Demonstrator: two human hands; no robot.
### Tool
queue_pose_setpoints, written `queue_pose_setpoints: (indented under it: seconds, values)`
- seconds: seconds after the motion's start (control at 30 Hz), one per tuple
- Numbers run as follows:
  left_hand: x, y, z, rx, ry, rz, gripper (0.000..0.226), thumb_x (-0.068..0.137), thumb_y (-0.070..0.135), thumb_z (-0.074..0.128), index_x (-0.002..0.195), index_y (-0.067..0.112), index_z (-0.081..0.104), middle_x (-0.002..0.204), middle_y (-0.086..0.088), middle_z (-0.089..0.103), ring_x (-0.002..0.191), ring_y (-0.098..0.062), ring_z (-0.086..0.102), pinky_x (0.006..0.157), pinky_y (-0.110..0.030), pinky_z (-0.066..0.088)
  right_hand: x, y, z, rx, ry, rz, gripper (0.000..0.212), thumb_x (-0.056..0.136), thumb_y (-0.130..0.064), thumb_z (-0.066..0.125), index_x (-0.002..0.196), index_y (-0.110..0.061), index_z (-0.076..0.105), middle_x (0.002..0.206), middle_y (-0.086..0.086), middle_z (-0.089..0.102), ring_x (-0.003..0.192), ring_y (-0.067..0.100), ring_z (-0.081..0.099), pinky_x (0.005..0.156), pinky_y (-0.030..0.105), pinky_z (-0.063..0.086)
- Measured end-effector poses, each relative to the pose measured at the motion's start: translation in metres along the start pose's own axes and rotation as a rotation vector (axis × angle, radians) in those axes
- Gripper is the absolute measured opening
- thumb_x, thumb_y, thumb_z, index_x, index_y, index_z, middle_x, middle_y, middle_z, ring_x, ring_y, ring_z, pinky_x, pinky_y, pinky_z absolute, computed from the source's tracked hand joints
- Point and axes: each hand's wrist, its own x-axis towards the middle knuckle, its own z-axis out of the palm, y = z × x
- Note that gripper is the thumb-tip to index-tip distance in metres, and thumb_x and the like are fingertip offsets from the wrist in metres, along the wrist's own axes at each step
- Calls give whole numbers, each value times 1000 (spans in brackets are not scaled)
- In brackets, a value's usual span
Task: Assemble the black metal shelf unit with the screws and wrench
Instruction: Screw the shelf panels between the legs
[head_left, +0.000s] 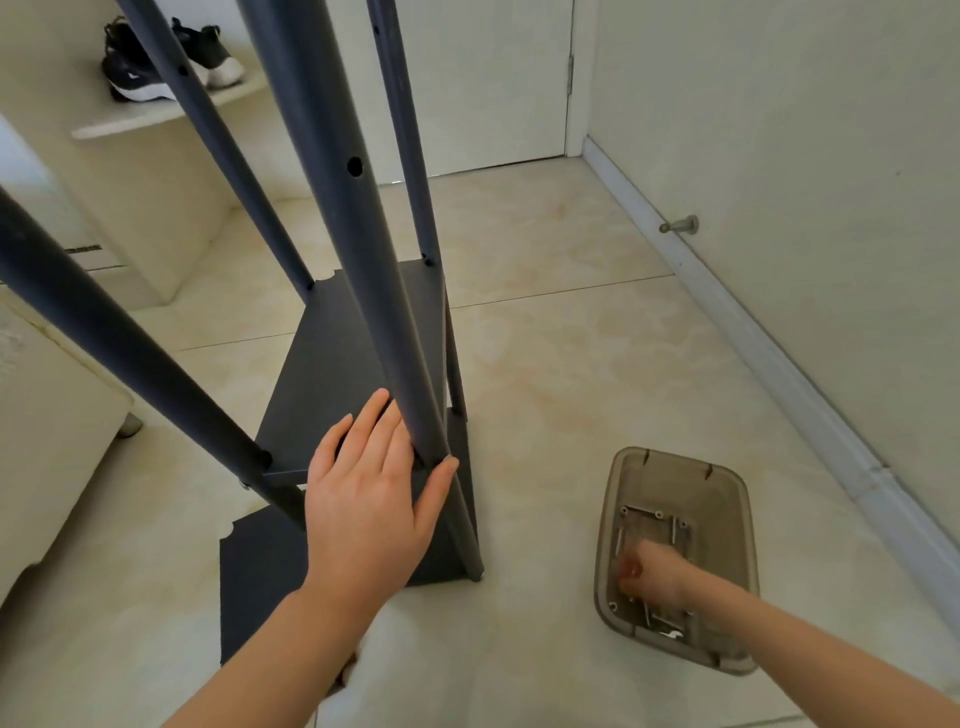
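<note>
Beige tiles (597, 364) carry a plastic tray (675, 462) with the blurred right hand (649, 571) inside, grip unclear; left hand (363, 499) flat against post (363, 260).

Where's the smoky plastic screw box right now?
Head view, lower right: the smoky plastic box lies on the tile floor, right of the black metal shelf unit, with the right hand inside it.

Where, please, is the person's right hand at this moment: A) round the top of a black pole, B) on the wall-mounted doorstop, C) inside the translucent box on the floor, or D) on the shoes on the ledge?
C: the right hand reaches down into the translucent box on the floor, while the left hand rests against a black pole.
</note>
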Motion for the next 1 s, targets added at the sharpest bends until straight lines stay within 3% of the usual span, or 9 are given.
queue_pose_setpoints:
  seconds: [0.1, 0.23, 0.33, 0.4, 0.8, 0.9, 1.0]
  values:
    - [-1, -1, 2, 3, 4, -6, 64, 102, 60, 30, 142, 16, 54, 138, 0, 63, 140, -19, 45, 119, -34, 21, 7, 2, 14, -74, 9, -31, 30, 88, -31, 66, 111, -12, 64, 115, 7, 68, 105, 22, 63, 88, 30, 51]
    - [-2, -2, 5, 1, 25, -4, 62, 103, 61, 30, 144, 19, 49, 139, 0, 62, 141, -17, 42, 120, -31, 16, 12, 0, 24, -117, -3, -56, 25, 84, -28, 66, 105, -15, 63, 111, 5, 67, 102, 20, 63, 80, 28, 49]
    - [-1, -1, 6, -2, 32, -8, 60, 103, 61, 29, 144, 21, 45, 139, 1, 62, 140, -16, 39, 119, -30, 14, 14, -3, 25, -162, 14, -63, 8, 83, -23, 62, 89, -21, 57, 103, 4, 65, 93, 20, 61, 70, 25, 44]
    - [-1, 0, 6, -2, 32, -14, 60, 103, 61, 29, 143, 21, 46, 138, 1, 62, 139, -17, 39, 119, -29, 13, 16, -5, 26, -186, 27, -62, 9, 83, -20, 58, 80, -23, 50, 97, 4, 62, 88, 20, 60, 67, 23, 40]
    - [-1, 3, 5, -17, 21, -16, 58, 102, 60, 29, 141, 21, 48, 137, -1, 63, 138, -17, 39, 117, -28, 12, 20, 0, 30, -185, 46, -96, 6, 86, -17, 57, 92, -18, 56, 109, 8, 65, 99, 24, 62, 71, 27, 44]
    - [-1, 5, 5, -23, 0, -19, 59, 102, 59, 31, 141, 20, 50, 138, -1, 63, 139, -17, 39, 117, -30, 15, 19, 3, 23, -131, 98, -105, 18, 87, -19, 62, 102, -9, 61, 110, 10, 65, 101, 25, 62, 80, 29, 47]
    - [-1, 5, 3, -14, -31, -27, 64, 101, 61, 29, 140, 18, 55, 138, 0, 63, 139, -19, 45, 117, -33, 20, 13, 6, 10, -84, 146, -128, 19, 88, -16, 65, 107, -12, 64, 110, 6, 67, 104, 21, 63, 84, 27, 48]
